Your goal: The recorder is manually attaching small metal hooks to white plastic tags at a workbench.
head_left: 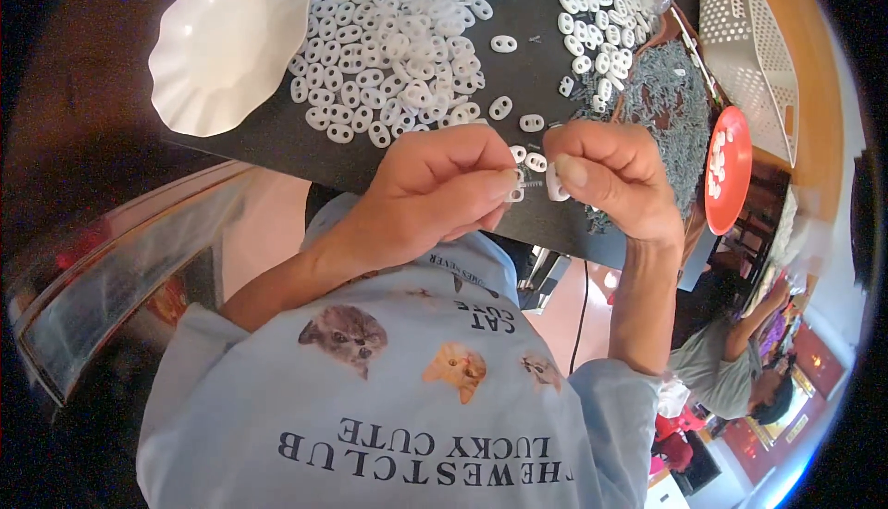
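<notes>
Close to the dark table's near edge, my left hand point(430, 180) pinches a small white oval two-hole piece point(516, 193) between thumb and fingertips. Facing it a short way off, my right hand point(615, 176) has thumb and finger closed on another white piece point(556, 183), seen partly edge-on. More white two-hole pieces lie just behind the fingertips. Beyond my left hand spreads a big heap of translucent white ovals point(370, 65). A looser group of whiter ovals point(592, 23) lies at the far right. Beside my right hand is a mound of small grey screw-like parts point(661, 93).
A white scalloped dish point(231, 46) overhangs the table at the far left. On the right are a red plate point(737, 176) with small white pieces and a white perforated basket point(745, 55). Another person point(731, 370) is in the background at lower right.
</notes>
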Tool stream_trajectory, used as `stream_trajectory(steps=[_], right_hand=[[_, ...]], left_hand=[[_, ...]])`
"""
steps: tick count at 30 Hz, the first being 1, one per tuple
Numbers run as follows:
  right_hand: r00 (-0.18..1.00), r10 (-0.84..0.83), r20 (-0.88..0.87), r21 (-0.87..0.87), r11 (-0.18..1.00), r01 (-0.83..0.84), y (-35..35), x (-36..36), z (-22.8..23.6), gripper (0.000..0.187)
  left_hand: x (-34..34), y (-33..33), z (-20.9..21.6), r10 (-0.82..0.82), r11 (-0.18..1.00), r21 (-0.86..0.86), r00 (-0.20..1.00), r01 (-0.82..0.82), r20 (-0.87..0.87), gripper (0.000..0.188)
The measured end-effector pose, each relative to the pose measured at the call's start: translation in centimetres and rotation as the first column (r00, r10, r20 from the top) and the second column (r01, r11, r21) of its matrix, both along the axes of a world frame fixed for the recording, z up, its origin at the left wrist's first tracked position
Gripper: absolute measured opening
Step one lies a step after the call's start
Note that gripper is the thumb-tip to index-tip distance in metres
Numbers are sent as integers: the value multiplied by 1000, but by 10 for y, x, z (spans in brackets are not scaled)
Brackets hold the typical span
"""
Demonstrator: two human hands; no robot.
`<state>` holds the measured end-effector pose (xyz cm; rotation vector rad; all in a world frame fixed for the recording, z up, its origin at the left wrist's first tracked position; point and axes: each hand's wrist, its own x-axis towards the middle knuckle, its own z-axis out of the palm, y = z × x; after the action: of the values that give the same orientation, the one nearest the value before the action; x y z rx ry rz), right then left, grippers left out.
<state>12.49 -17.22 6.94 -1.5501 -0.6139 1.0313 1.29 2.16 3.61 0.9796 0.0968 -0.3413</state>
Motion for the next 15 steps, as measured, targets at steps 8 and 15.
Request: stream_trajectory(steps=[8, 15], right_hand=[[998, 45, 51, -41, 998, -43, 6, 0, 3, 25], [998, 39, 57, -81, 996, -34, 10, -2, 4, 23]], left_hand=[[-2, 1, -6, 2, 1000, -25, 999, -1, 41, 14], [-3, 3, -8, -8, 1000, -1, 995, 8, 101, 14]])
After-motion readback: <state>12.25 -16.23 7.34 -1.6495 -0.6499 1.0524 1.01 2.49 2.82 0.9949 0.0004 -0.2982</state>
